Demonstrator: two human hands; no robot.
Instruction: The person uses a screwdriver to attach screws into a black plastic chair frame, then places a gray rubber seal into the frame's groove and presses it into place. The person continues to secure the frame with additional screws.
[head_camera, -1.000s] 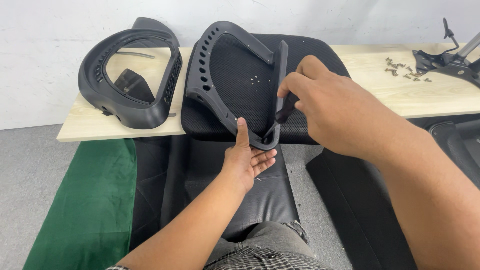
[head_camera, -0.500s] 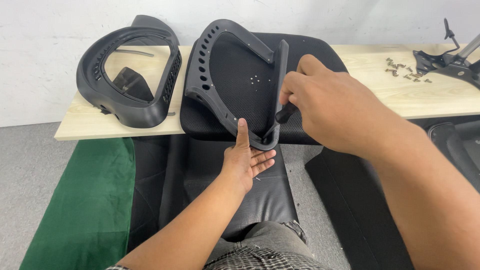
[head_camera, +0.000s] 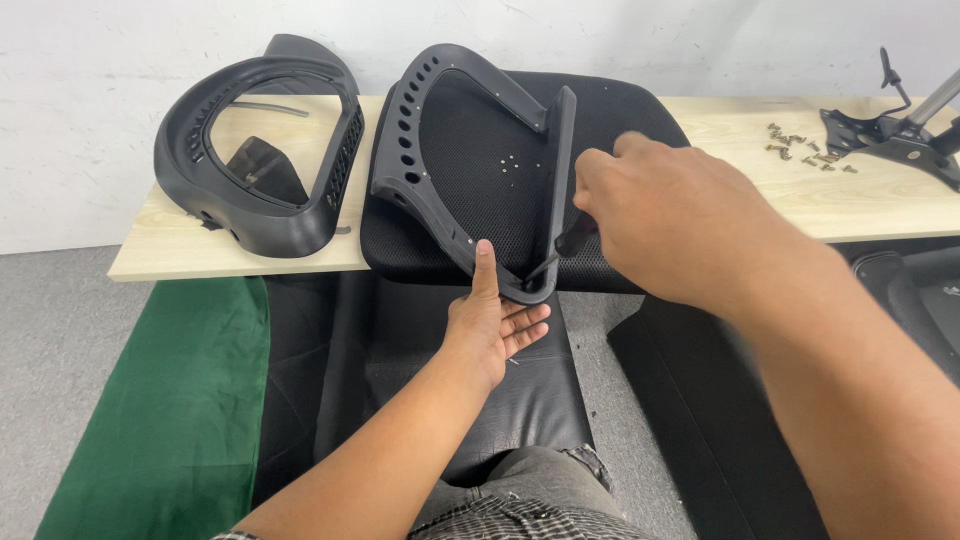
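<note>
Small assembly workshop, chair-building bench. Pale wooden plank (head_camera: 800, 190) laid as low worktable against bare white wall (head_camera: 640, 40), running 9 to 3 o'clock. Grey concrete floor (head_camera: 60, 330) below. Unassembled office-chair parts spread out: black plastic armrest frame (head_camera: 250, 215) at 10 o'clock, second armrest frame (head_camera: 440, 190) on mesh seat cushion (head_camera: 610, 120) at 12 o'clock, metal seat mechanism (head_camera: 895, 140) at 2 o'clock, loose screws (head_camera: 800, 150) beside it. Green cloth (head_camera: 170, 400) at 8 o'clock. Black padded panels (head_camera: 400, 340) on floor.
</note>
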